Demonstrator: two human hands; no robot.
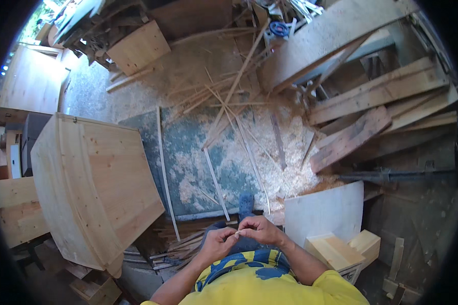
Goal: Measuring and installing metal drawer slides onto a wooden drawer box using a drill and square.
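My left hand (219,245) and my right hand (259,230) meet in front of my body, low in the middle of the view. The fingers of both are closed in a pinch, fingertip to fingertip. Between them shows a tiny pale piece (237,233), too small to make out its kind. Beyond the hands, the end of a thin wooden strip (217,178) lies close by, and a dark shoe (246,204) shows just past my right fingers.
A large wooden cabinet (119,178) stands at left. Shavings (290,137) and long thin strips (251,160) cover much of the floor ahead. At right are heavy planks (351,138), a pale board (323,211) and wooden blocks (336,250). More scrap strips (183,249) lie near my left forearm.
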